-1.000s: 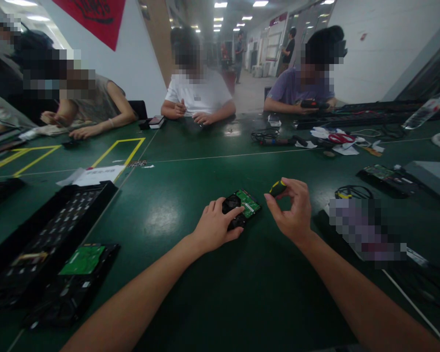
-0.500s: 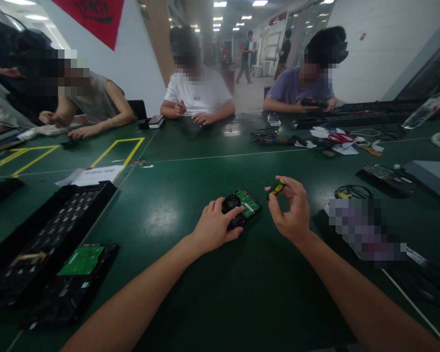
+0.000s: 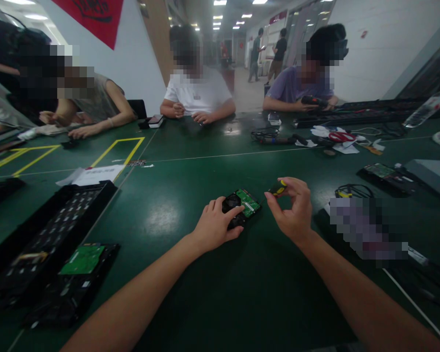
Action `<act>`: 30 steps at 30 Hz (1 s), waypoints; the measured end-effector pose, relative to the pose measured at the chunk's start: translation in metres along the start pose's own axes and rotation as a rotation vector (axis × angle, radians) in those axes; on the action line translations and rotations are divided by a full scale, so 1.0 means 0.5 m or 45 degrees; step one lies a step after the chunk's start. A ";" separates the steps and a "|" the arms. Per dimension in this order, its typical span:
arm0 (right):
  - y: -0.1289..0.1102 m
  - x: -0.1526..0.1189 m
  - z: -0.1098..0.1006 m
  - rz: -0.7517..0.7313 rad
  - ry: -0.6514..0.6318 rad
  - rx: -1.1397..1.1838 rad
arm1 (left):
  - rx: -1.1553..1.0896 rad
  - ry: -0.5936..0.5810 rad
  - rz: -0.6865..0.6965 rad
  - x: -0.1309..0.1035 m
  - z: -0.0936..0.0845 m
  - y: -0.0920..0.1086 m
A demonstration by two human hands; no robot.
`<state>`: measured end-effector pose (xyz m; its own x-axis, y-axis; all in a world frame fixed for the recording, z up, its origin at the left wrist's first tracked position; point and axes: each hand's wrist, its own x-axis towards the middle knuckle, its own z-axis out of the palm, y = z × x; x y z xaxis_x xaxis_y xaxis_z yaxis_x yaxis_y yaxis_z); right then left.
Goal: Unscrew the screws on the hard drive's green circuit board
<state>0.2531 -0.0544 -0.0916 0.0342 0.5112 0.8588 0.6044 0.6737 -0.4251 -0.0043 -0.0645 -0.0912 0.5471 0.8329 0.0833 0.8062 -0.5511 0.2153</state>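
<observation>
Single head view, forward and down, hands mid-distance

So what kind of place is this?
Probably an electronics repair or assembly workshop: a hard drive with a green circuit board, a yellow-and-black screwdriver, and people seated around a shared green table.

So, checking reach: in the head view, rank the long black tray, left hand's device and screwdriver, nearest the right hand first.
1. Screwdriver, in the right hand.
2. Device, under the left hand.
3. Long black tray, far left.
</observation>
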 end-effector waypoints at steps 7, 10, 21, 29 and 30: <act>-0.007 0.001 -0.002 -0.016 -0.074 0.012 | 0.004 -0.006 -0.008 0.000 -0.004 0.004; -0.006 0.001 -0.001 -0.016 -0.037 -0.002 | 0.008 -0.007 -0.013 0.000 -0.005 0.006; -0.004 0.001 -0.001 -0.013 -0.075 0.043 | 0.004 0.003 -0.004 0.000 0.000 0.001; -0.005 0.006 -0.007 -0.073 -0.030 -0.125 | -0.005 -0.003 -0.001 0.000 0.001 0.000; -0.006 0.005 -0.007 -0.078 -0.040 -0.128 | -0.003 -0.003 0.000 0.000 0.001 0.001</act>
<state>0.2544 -0.0570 -0.0872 -0.0293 0.4883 0.8722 0.6812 0.6483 -0.3401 -0.0040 -0.0647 -0.0917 0.5474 0.8329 0.0808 0.8058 -0.5507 0.2178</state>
